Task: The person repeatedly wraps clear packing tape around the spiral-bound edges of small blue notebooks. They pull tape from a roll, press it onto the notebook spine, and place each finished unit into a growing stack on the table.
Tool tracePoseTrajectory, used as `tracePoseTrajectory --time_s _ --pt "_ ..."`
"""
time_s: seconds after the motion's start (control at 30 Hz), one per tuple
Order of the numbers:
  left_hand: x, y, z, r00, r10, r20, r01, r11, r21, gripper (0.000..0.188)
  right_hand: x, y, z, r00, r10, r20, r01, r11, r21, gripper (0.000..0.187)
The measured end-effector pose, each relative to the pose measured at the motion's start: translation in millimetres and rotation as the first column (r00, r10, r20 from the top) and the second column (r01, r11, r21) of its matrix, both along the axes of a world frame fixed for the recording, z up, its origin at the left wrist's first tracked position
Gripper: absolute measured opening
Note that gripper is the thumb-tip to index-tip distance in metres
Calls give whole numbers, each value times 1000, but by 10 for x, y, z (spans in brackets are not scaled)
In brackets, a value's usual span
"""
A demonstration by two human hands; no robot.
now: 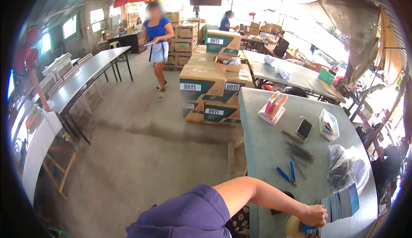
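My left hand (pixel 313 216) reaches across from the purple sleeve to the table's near right part. Its fingers are curled closed, and what they hold, if anything, is hidden. Beside the fingertips is a stack of thin blue-and-white cards or booklets (pixel 339 207). Just below the hand sits a small blue printed item (pixel 310 230), next to a roll of clear tape (pixel 294 227). A dark object (pixel 281 203) lies partly under my forearm. Farther up the table are blue-handled nippers (pixel 287 175) and several dark springs or wire coils (pixel 299 151). My right hand does not show.
The grey table (pixel 262 152) also bears a phone (pixel 304 129), a clear plastic bag (pixel 346 167), a white tray (pixel 328 125) and orange-handled tools (pixel 274 108). Stacked cartons (pixel 201 83) stand beyond. A person in blue (pixel 157 32) walks on the floor; another stands farther back.
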State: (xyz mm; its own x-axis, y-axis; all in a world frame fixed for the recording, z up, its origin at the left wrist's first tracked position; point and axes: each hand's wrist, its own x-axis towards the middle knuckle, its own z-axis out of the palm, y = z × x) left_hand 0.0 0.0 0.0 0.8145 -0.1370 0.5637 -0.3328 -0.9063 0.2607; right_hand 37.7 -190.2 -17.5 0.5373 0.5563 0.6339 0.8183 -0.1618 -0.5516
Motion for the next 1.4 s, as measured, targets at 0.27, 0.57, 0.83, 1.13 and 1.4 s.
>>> tracePoseTrajectory --time_s 0.27,0.57,0.83,1.13,1.4 --pt "382 -271 462 984 -84 157 50 977 209 16 -30 -138 660 970 19 -242 2 996 88 19" --pt "-25 437 270 957 -159 -244 143 986 -80 16 -91 616 -443 681 98 -725 234 910 343 14" --pt "-249 102 636 920 -247 -304 205 965 -163 24 -250 300 -97 630 164 -759 229 895 384 12" --pt "-227 -36 649 911 -289 -295 256 956 -145 22 -306 330 -130 650 147 -746 222 901 371 15" --pt "-201 -46 507 950 -265 -168 230 953 -199 20 -374 361 -153 784 14 -621 270 893 361 12"
